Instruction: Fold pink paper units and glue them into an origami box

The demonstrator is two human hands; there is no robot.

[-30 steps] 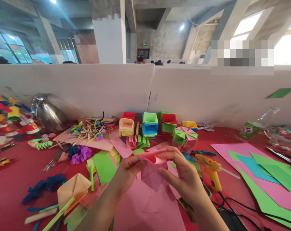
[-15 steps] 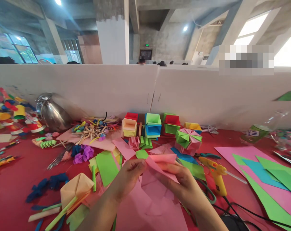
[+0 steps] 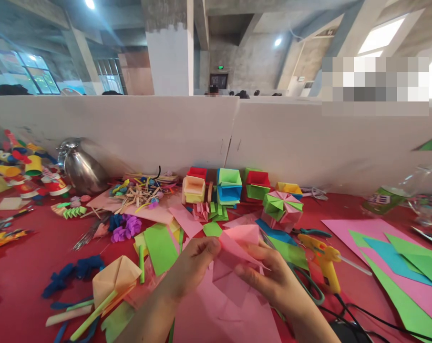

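Observation:
Both of my hands hold a folded pink paper piece just above the red table. My left hand pinches its left upper corner between thumb and fingers. Along the right side, my right hand grips the paper with curled fingers. A flat pink sheet lies on the table under my hands. Behind the fold stand several small folded paper boxes and a green and pink paper pinwheel shape.
A yellow glue gun with black cable lies right of my hands, green-handled scissors beside it. Pink, green and blue sheets lie at the right. A metal kettle, paper flowers, sticks and a beige paper tulip are at the left.
The pink paper was turned and flattened between my hands, which dropped slightly toward the table. The view shifted a little to the left, so things appear further right.

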